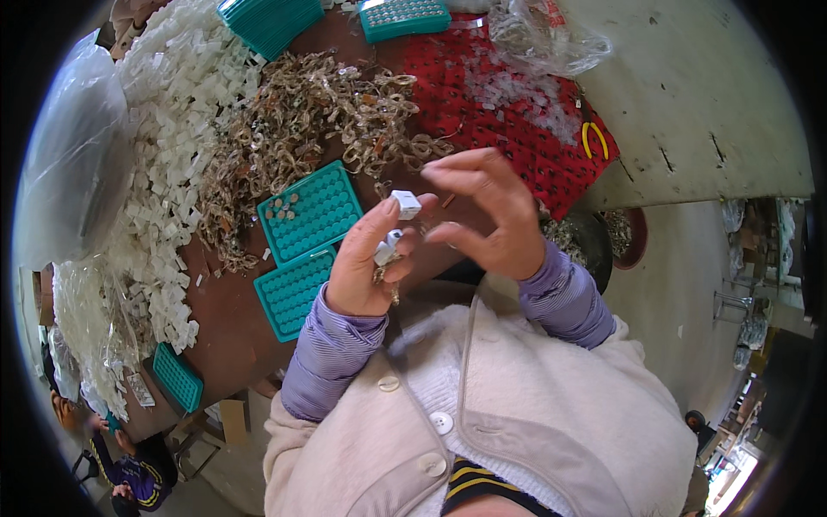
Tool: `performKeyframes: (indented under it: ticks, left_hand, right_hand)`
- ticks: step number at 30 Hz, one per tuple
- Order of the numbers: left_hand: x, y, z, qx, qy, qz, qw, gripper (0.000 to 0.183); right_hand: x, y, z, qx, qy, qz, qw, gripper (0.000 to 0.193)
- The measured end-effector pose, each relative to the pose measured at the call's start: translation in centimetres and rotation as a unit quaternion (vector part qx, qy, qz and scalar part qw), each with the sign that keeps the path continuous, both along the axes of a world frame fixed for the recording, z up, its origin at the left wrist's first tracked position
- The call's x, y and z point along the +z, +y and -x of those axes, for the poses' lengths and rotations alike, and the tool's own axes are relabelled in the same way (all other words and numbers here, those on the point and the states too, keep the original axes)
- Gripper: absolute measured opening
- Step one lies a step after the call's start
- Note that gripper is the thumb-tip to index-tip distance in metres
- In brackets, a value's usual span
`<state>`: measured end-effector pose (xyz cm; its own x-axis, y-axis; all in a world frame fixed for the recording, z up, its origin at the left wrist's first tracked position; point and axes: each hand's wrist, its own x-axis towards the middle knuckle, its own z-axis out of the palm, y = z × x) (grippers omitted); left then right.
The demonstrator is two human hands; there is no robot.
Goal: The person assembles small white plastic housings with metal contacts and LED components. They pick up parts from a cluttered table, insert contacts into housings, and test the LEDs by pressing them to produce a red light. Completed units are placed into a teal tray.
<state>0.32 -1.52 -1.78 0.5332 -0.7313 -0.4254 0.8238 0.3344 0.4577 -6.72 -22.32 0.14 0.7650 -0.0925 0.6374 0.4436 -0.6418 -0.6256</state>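
My left hand [349, 276] is closed round several small white blocks. One white block [405, 204] is pinched upright at the thumb tip, and further white pieces [387, 248] sit lower between the fingers, with a bit of brown cord hanging below them. Just to the right hovers my right hand [508, 228], its thumb and curved fingers spread apart with nothing visible between them. Left of my left hand lies a teal pitted tray [332, 207] with a few small round pieces [282, 207] in one corner. A second teal tray [289, 302] adjoins it, partly covered by my left sleeve.
Brown twine loops [293, 121] are heaped beyond the trays, beside a big pile of translucent white plastic pieces [177, 112]. A red patterned cloth [448, 103] bears clear bits and a yellow-handled tool [594, 140]. Bowls [640, 234] stand right; another person [138, 474] is at lower left.
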Motion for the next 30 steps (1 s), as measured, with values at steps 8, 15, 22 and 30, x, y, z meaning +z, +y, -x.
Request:
performKeyframes:
  ticks: [8, 15, 22, 30]
  left_hand:
    - [0.6, -0.1, 1.5, 0.012, -0.004, -0.041, 0.999, 0.025]
    - [2.2, 0.4, 2.2, -0.035, -0.153, -0.070, 0.985, 0.026]
    - [1.9, 0.4, 2.9, -0.027, -0.137, -0.056, 0.989, 0.018]
    - [2.9, -0.9, 5.8, 0.061, -0.282, -0.145, 0.946, 0.015]
  right_hand:
    - [-0.8, 1.9, -0.8, 0.011, -0.047, 0.047, 0.998, 0.029]
    - [-0.4, 0.6, 1.1, 0.028, -0.040, 0.042, 0.998, 0.027]
    - [-0.7, 1.0, 2.5, 0.036, -0.041, 0.016, 0.998, 0.028]
    - [-0.8, 2.7, 3.1, -0.027, -0.074, 0.008, 0.997, 0.024]
